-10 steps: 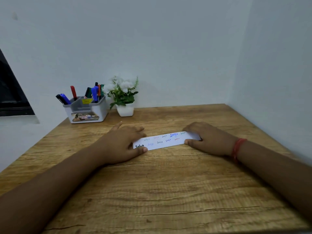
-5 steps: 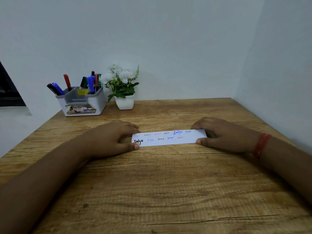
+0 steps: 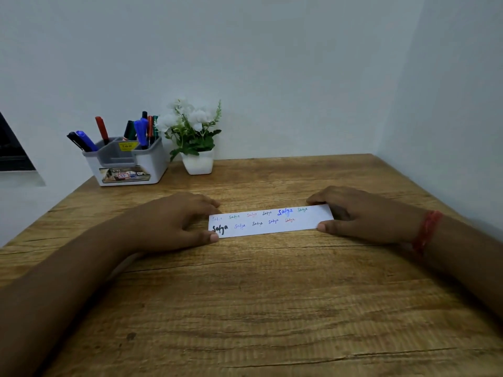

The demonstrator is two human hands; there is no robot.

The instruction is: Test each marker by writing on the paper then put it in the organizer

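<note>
Head view: left hand [image 3: 174, 223] and right hand [image 3: 362, 214] rest loosely curled at paper [image 3: 272, 221] ends, holding nothing. Markers [image 3: 141, 130] all in organizer [image 3: 152, 164]; task looks finished.

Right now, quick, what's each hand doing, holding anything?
Left hand: open, fingers resting at the left end of the paper strip, holding no marker.
Right hand: open, fingers resting at the strip's right end, holding no marker.

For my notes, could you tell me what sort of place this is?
Probably a home or office desk in a room corner: a wooden table, a marker organizer and a small potted plant against plain walls.
</note>
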